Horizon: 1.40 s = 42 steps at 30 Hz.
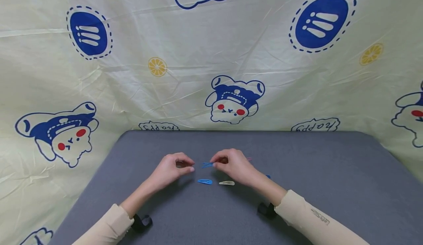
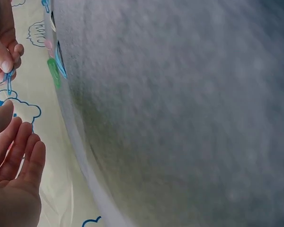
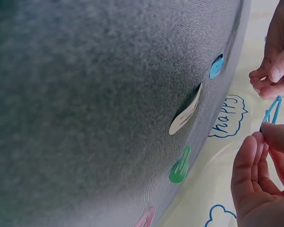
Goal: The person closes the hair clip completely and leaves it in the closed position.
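My right hand pinches a blue snap hair clip by one end between thumb and fingers, above the table. In the right wrist view the clip's two arms stand apart, its narrow tip pointing toward my left hand. That left hand holds nothing; its thumb and fingers are parted, just short of the clip's tip. Below the hands lie another blue hair clip and a cream hair clip. A green hair clip also shows in both wrist views.
A pink hair clip and one more blue clip lie partly hidden behind my right hand and forearm. The grey table ends at a printed cloth hanging behind it. Black wrist bands sit at both cuffs.
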Available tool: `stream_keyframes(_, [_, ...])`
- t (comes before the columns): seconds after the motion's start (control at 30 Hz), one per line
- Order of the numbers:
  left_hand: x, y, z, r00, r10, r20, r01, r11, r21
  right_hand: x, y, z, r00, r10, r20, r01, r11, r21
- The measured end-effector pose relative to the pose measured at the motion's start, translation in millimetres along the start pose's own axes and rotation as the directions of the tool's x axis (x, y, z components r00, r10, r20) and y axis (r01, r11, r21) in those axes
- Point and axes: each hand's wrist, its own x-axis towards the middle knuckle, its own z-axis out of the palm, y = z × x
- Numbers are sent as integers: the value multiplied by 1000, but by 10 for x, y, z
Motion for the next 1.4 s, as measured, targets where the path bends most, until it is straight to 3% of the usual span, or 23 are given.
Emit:
stream_keyframes(0.4, [-29, 198, 137, 999, 23, -39, -24, 999, -25, -224, -1, -108, 997, 37, -73, -37, 999, 3])
stream_keyframes(0.73, [-20, 360, 258, 998, 32, -46, -34, 998, -47, -402, -32, -200, 992, 11, -125, -10, 1000, 10])
stream_keyframes(1.07, [-62, 544, 332, 999, 37, -37, -38, 998, -45, -580, -160, -271, 982, 72, -176, -68, 997, 30])
stream_keyframes(1.4, [-159, 723, 366, 998, 50, -37, -53, 994, -91, -759, -314, -308, 968, 67, -242, -72, 997, -13])
